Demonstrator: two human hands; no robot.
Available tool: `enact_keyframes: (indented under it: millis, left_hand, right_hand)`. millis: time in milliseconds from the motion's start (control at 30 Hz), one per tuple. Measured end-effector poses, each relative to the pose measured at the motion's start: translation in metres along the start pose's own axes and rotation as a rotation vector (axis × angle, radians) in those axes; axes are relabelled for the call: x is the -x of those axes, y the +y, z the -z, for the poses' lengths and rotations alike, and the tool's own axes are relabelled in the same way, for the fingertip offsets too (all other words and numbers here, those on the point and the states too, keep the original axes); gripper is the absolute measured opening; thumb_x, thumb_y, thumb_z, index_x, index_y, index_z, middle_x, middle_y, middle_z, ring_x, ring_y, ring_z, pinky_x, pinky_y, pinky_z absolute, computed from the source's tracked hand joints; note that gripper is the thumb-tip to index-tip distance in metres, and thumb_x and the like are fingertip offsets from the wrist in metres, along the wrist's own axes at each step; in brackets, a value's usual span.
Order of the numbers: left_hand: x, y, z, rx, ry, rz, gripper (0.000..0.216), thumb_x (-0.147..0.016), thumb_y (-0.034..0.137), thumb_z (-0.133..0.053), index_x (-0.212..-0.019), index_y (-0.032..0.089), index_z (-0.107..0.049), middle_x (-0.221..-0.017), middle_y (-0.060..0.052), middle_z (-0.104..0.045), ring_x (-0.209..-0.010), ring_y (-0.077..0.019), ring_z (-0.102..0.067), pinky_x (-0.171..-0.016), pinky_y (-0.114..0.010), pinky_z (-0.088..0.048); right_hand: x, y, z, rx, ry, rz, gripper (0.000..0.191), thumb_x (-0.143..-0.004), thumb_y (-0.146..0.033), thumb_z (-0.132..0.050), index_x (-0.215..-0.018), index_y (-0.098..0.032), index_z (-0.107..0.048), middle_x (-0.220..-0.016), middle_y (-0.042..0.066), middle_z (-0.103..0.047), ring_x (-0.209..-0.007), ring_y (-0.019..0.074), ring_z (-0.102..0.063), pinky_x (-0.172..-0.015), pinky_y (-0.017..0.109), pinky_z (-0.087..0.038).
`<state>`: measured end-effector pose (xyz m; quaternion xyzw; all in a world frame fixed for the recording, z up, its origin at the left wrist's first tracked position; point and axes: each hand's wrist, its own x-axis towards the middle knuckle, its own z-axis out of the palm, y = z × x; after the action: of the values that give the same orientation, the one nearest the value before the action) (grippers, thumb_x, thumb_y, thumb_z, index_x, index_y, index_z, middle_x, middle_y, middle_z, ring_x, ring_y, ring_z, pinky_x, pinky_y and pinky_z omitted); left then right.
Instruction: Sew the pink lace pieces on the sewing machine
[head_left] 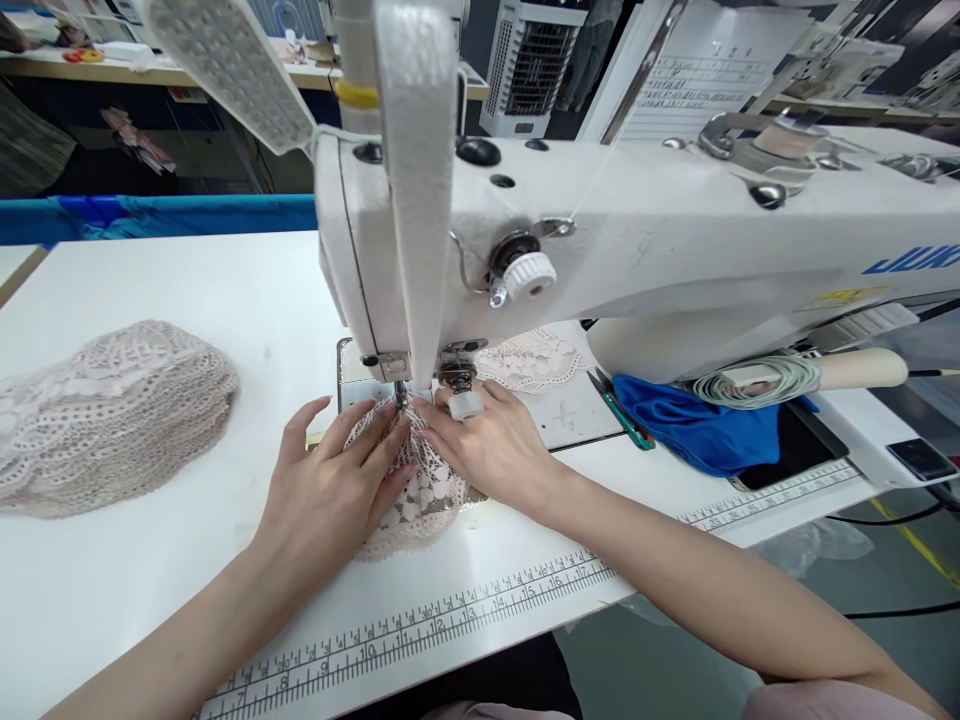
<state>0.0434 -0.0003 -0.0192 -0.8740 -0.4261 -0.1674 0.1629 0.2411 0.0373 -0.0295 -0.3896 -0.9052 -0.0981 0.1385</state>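
A piece of pale pink lace (pixel 431 490) lies gathered under the needle and presser foot (pixel 400 395) of a white sewing machine (pixel 637 220). My left hand (pixel 337 475) rests on the lace's left side, fingers spread and laid flat, fingertips close to the foot. From the right, my right hand (pixel 495 440) has its fingers drawn together on the lace beside the foot; the machine's white knob (pixel 465 404) covers part of them. Behind that hand, another stretch of lace (pixel 532 360) lies on the machine bed. A thick stack of lace pieces (pixel 120 415) sits at the far left.
Green-handled thread snips (pixel 626 415), a blue cloth (pixel 694 425) and a dark phone (pixel 802 450) lie at the right, under the machine arm. A printed ruler (pixel 450 615) runs along the table's front edge. A white air cooler (pixel 531 70) stands beyond the table.
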Motion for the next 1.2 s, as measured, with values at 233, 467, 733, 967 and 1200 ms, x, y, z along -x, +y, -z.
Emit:
enact_keyframes:
  millis: [233, 467, 733, 967, 1200]
  left_hand:
    - [0.000, -0.002, -0.001, 0.013, 0.002, 0.011, 0.029, -0.093, 0.030, -0.053, -0.115, 0.017, -0.065, -0.119, -0.008, -0.068, -0.114, -0.0286, -0.060, -0.102, -0.051, -0.031]
    - [0.001, -0.006, 0.003, 0.023, 0.001, 0.001, 0.032, -0.091, 0.030, -0.055, -0.121, 0.019, -0.060, -0.120, -0.008, -0.068, -0.115, -0.0286, -0.058, -0.103, -0.052, -0.030]
    - [0.009, 0.005, 0.039, 0.353, -0.387, -0.004, 0.008, -0.077, 0.024, -0.062, -0.081, 0.021, -0.056, -0.083, -0.002, -0.060, -0.076, -0.0200, -0.053, -0.062, -0.033, -0.042]
    - [0.003, 0.015, 0.018, 0.159, -0.282, 0.042, 0.031, -0.075, -0.005, -0.033, -0.072, 0.018, -0.054, -0.067, -0.003, -0.057, -0.061, -0.0190, -0.051, -0.053, -0.029, -0.040]
    - [-0.023, -0.010, 0.028, 0.650, -0.453, 0.498, 0.031, -0.088, 0.018, -0.028, -0.084, 0.020, -0.059, -0.060, 0.002, -0.056, -0.051, -0.0138, -0.049, -0.049, -0.025, -0.037]
  right_hand:
    - [-0.002, 0.001, -0.001, 0.008, 0.005, -0.003, 0.026, -0.099, -0.027, -0.045, -0.107, -0.019, -0.068, -0.107, 0.008, -0.066, -0.099, 0.0216, -0.056, -0.076, 0.035, -0.040]
    - [0.003, 0.003, 0.009, -0.014, 0.021, 0.010, 0.025, -0.098, -0.026, -0.047, -0.105, -0.016, -0.069, -0.101, 0.010, -0.068, -0.096, 0.0224, -0.057, -0.078, 0.036, -0.039]
    - [0.008, 0.008, 0.050, -0.479, -0.360, 0.118, 0.004, -0.086, -0.023, -0.064, -0.087, -0.020, -0.066, -0.093, -0.001, -0.064, -0.082, 0.0133, -0.058, -0.064, 0.026, -0.039]
    - [0.005, 0.009, 0.053, -0.634, -0.341, -0.068, 0.013, -0.094, -0.015, -0.050, -0.085, -0.017, -0.059, -0.079, -0.003, -0.061, -0.065, 0.0084, -0.053, -0.055, 0.022, -0.034]
    - [0.010, 0.007, 0.036, -0.538, -0.052, -0.081, 0.022, -0.096, -0.021, -0.049, -0.093, -0.018, -0.071, -0.089, 0.004, -0.063, -0.068, 0.0100, -0.057, -0.053, 0.022, -0.035]
